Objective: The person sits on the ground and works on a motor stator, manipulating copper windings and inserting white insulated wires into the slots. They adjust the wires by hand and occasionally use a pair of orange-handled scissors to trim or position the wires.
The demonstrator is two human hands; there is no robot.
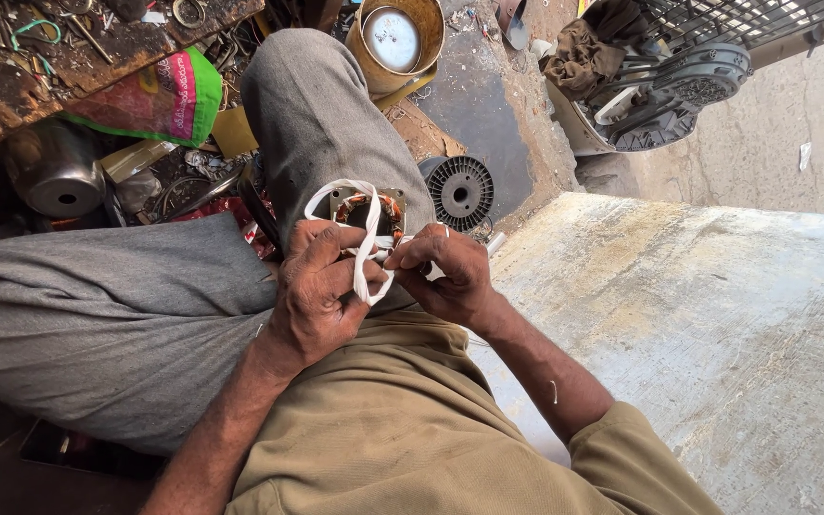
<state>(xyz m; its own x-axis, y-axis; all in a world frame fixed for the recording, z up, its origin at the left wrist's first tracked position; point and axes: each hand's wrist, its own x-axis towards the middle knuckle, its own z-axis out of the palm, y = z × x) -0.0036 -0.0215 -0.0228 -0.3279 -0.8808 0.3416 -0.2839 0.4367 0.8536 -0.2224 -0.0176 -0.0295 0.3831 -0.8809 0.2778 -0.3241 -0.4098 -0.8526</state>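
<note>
A concrete slab (717,315) lies at the right, beside the person's grey-trousered knee (326,124). On that knee rests a stator (366,212) with copper windings. The left hand (315,286) and right hand (445,272) both pinch a white tape (366,250) looped over it.

You have a white cloth tape (366,250) looped up over a motor stator (366,212), a square metal frame with copper-orange windings. The stator rests tilted on your grey-trousered lap, and the tape's loose strands run down between your fingers.
</note>
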